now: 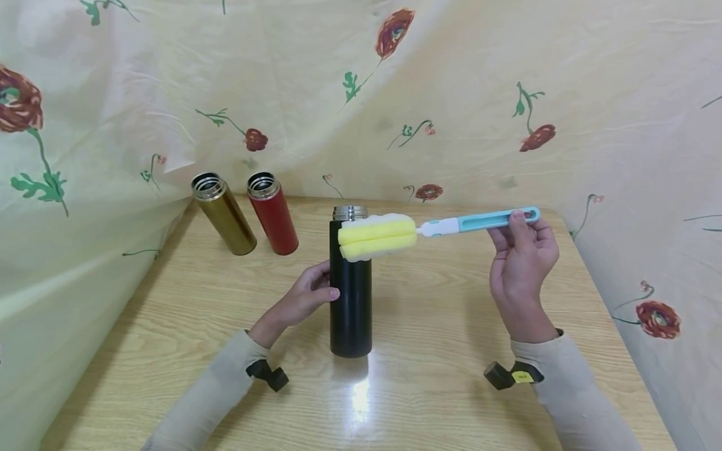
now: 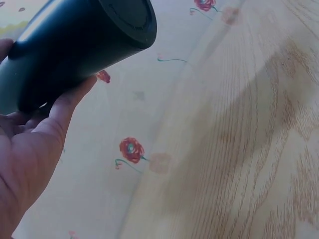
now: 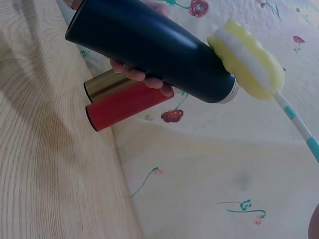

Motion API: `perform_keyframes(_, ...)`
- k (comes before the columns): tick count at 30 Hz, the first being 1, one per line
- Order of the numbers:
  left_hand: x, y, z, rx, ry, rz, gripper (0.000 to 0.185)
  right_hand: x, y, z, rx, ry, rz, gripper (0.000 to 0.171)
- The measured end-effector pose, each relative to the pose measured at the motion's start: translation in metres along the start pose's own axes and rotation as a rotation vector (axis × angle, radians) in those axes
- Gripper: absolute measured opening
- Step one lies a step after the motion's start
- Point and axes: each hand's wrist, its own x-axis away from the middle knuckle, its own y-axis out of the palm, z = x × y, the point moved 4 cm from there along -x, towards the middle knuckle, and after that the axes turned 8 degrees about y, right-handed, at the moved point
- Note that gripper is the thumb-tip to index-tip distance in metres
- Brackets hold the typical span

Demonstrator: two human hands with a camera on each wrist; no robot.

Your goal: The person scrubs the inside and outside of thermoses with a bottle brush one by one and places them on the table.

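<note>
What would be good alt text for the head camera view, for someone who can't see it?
A person's left hand holds an upright black flask on a wooden table, while the right hand holds a bottle brush with its yellow sponge head level at the flask's open mouth. A gold flask and red flask stand behind.

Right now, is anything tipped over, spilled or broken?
No. The black bottle, gold bottle and red bottle stand upright without lids. The sponge brush is held sideways near the black bottle's mouth. No spill or damage shows.
</note>
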Motion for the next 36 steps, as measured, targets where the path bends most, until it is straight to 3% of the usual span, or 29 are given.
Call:
perform_keyframes(7,0.000,-0.006,-0.002,-0.111,-0.003,0.041,0.072,-0.003,0.000,-0.003,-0.005,-0.008,0.003,0.022)
perform_keyframes(20,0.000,-0.007,0.000,-0.110,0.008,0.079,0.092,-0.012,0.015,-0.011,-0.061,-0.037,0.007,0.029)
perform_keyframes(26,0.001,-0.007,-0.001,-0.116,0.015,0.089,0.095,-0.009,0.013,-0.010,-0.079,0.010,0.020,0.028)
perform_keyframes(36,0.000,-0.009,0.001,-0.032,0.051,0.106,0.105,0.002,-0.004,0.000,-0.051,0.121,0.039,0.024)
